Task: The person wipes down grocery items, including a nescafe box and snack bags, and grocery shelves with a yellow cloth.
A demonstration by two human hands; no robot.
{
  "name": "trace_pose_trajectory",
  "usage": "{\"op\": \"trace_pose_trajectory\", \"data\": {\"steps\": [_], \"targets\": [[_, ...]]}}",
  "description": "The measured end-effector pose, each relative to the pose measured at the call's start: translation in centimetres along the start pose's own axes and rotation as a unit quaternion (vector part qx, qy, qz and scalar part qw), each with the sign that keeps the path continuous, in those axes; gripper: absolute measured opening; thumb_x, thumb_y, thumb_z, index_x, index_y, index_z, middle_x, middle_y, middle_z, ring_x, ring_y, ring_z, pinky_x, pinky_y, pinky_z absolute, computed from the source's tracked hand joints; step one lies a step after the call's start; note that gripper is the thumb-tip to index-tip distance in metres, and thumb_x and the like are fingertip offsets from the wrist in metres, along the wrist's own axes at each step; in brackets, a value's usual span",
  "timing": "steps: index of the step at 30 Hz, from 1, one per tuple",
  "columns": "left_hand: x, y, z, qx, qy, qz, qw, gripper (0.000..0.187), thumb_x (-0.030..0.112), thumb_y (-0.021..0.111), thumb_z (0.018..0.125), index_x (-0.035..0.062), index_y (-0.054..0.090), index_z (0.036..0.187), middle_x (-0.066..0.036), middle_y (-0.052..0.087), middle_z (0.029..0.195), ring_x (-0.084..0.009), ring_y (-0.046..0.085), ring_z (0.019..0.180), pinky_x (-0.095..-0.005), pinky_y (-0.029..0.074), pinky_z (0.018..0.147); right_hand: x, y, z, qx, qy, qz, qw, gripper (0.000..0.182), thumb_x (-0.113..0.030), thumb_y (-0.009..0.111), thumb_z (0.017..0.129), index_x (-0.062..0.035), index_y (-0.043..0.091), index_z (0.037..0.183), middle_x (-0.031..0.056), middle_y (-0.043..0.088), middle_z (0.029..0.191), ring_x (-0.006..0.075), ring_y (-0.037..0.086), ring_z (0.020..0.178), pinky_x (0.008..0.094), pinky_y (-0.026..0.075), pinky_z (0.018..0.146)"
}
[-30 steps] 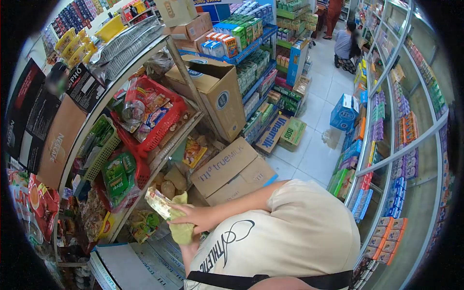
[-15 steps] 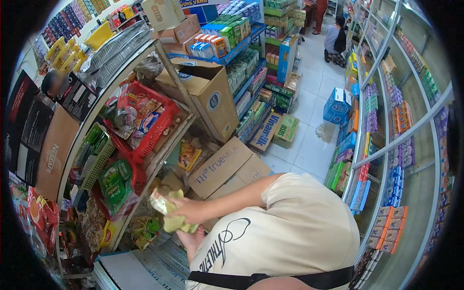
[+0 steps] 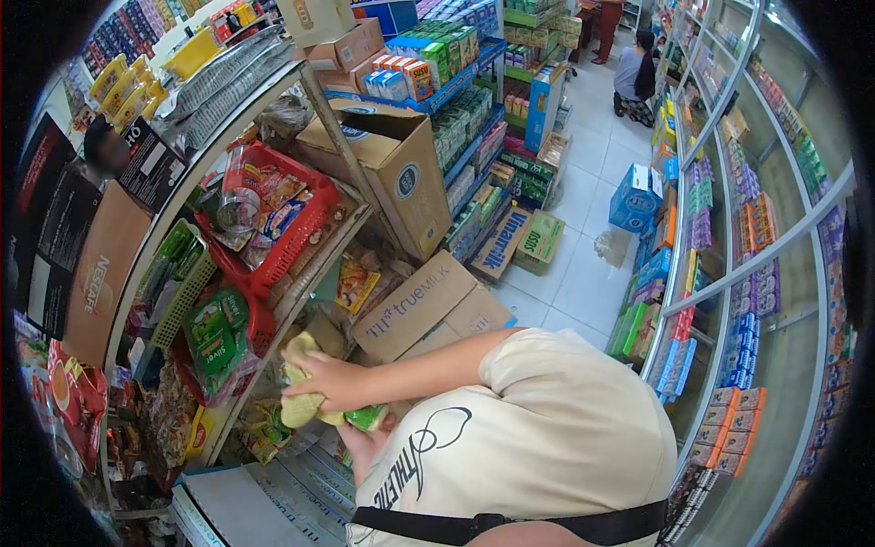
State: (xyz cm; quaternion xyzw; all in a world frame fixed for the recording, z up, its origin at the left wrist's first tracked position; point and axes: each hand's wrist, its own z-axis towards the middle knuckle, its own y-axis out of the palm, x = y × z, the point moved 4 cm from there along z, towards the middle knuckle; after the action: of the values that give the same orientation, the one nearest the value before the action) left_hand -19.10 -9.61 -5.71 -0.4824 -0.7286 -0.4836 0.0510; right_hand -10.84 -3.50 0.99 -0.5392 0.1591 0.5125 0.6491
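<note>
My right hand [image 3: 333, 381] is closed around a crumpled yellow-green cloth [image 3: 301, 412], pressed against a green and white packet [image 3: 366, 417]. Below it my left hand [image 3: 365, 442] grips the packet, its wrist partly hidden by my beige shirt. The cloth covers most of the packet's middle. Both hands are beside the lower shelf, above several green and yellow packets [image 3: 266, 433] and close to a brown TH true MILK carton [image 3: 415, 305].
A metal rack on the left carries a red basket [image 3: 273, 264] and a green Silver packet [image 3: 216, 337]. An open cardboard box [image 3: 387, 182] stands behind. Glass-fronted shelves [image 3: 729, 301] line the right. A person [image 3: 633, 77] crouches farther down the tiled aisle.
My right hand has shifted the cloth up and over the packet's far end, which showed white before. More green shows near my left hand now.
</note>
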Motion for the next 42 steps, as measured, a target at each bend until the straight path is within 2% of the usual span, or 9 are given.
{"op": "trace_pose_trajectory", "data": {"steps": [5, 8, 13, 17, 22, 29, 32, 35, 42], "targets": [[-1.5, -4.2, -0.9, 0.105, -0.075, -0.123, 0.984, 0.062, 0.068, 0.039, 0.078, 0.0095, 0.052, 0.094, -0.01, 0.057, 0.077, -0.0224, 0.051, 0.064, -0.0324, 0.038, 0.05, -0.4, 4.4, -2.6, -0.244, -0.039, -0.047, 0.968, 0.039, -0.017, 0.062, 0.064, -0.0116, 0.065, 0.102, 0.0169, 0.038, 0.135, 0.0383, 0.038, 0.117, 0.044, 0.034, 0.099], [-2.2, -5.7, -2.1, 0.092, -0.095, -0.114, 0.985, 0.062, 0.068, 0.038, 0.078, 0.0096, 0.052, 0.093, -0.01, 0.056, 0.076, -0.023, 0.051, 0.063, -0.0319, 0.038, 0.05, -0.3, 5.2, -4.0, -0.23, -0.089, -0.022, 0.969, 0.034, -0.019, 0.062, 0.063, -0.0069, 0.066, 0.095, 0.0159, 0.041, 0.132, 0.0384, 0.035, 0.121, 0.0438, 0.033, 0.101], [-1.6, -3.5, -0.1, 0.046, -0.082, -0.066, 0.993, 0.063, 0.069, 0.036, 0.078, 0.0098, 0.052, 0.093, -0.011, 0.056, 0.074, -0.024, 0.052, 0.063, -0.0312, 0.039, 0.05, 4.0, 3.8, -1.6, -0.121, 0.054, 0.0, 0.991, 0.04, -0.016, 0.06, 0.07, -0.0101, 0.062, 0.11, 0.018, 0.028, 0.142, 0.0399, 0.018, 0.133, 0.048, 0.024, 0.107], [-0.9, 0.3, 0.1, -0.007, -0.089, 0.029, 0.996, 0.062, 0.067, 0.034, 0.081, 0.0095, 0.049, 0.097, -0.013, 0.056, 0.072, -0.0268, 0.055, 0.063, -0.0302, 0.041, 0.049, 8.5, 1.8, -0.7, 0.01, 0.177, 0.151, 0.972, 0.047, -0.013, 0.058, 0.074, -0.0172, 0.055, 0.12, 0.0191, 0.028, 0.142, 0.0371, 0.027, 0.13, 0.0362, 0.027, 0.106], [-1.2, -2.0, 1.4, 0.069, -0.074, 0.058, 0.993, 0.048, 0.056, 0.035, 0.088, 0.0114, 0.05, 0.097, -0.011, 0.057, 0.073, -0.0258, 0.056, 0.06, -0.0329, 0.045, 0.048, 6.8, 2.1, -2.5, -0.015, 0.245, 0.159, 0.956, 0.048, -0.011, 0.055, 0.075, -0.0196, 0.053, 0.123, 0.0156, 0.059, 0.111, 0.0297, 0.058, 0.098, 0.0351, 0.044, 0.085], [0.2, -4.7, 2.8, 0.043, 0.068, 0.251, 0.965, 0.041, 0.027, 0.048, 0.091, 0.0061, 0.034, 0.124, -0.009, 0.05, 0.109, -0.019, 0.054, 0.088, -0.0342, 0.047, 0.074, 8.9, 6.0, -2.7, -0.06, 0.223, 0.236, 0.944, 0.065, -0.011, 0.056, 0.076, -0.0183, 0.035, 0.137, 0.0178, 0.051, 0.124, 0.0309, 0.051, 0.112, 0.0337, 0.04, 0.093], [0.7, -5.9, 4.0, 0.014, 0.163, 0.406, 0.899, 0.051, 0.017, 0.056, 0.087, 0.0033, 0.03, 0.128, -0.011, 0.048, 0.114, -0.0184, 0.052, 0.094, -0.0314, 0.044, 0.081, 6.5, 2.4, -2.4, 0.106, 0.164, 0.123, 0.973, 0.079, -0.006, 0.059, 0.075, -0.0175, 0.021, 0.143, 0.0162, 0.048, 0.127, 0.0279, 0.05, 0.112, 0.0319, 0.04, 0.093], [1.7, -3.1, 2.3, 0.004, 0.156, 0.459, 0.874, 0.059, 0.013, 0.061, 0.083, 0.0013, 0.028, 0.13, -0.013, 0.047, 0.118, -0.0187, 0.05, 0.1, -0.0299, 0.042, 0.085, 8.3, 2.4, -1.9, 0.191, 0.177, 0.277, 0.925, 0.092, 0.003, 0.061, 0.07, -0.0179, 0.011, 0.144, 0.0136, 0.047, 0.125, 0.0234, 0.051, 0.109, 0.0298, 0.04, 0.092], [1.4, -3.4, 2.1, 0.001, 0.183, 0.503, 0.845, 0.066, 0.019, 0.067, 0.077, 0.0026, 0.031, 0.13, -0.017, 0.055, 0.111, -0.0245, 0.056, 0.101, -0.0339, 0.043, 0.086, 8.7, 0.2, -0.9, 0.178, 0.175, 0.316, 0.915, 0.046, 0.003, 0.067, 0.066, -0.004, 0.055, 0.11, 0.0048, 0.062, 0.099, 0.0141, 0.057, 0.093, 0.0285, 0.045, 0.084]]}}
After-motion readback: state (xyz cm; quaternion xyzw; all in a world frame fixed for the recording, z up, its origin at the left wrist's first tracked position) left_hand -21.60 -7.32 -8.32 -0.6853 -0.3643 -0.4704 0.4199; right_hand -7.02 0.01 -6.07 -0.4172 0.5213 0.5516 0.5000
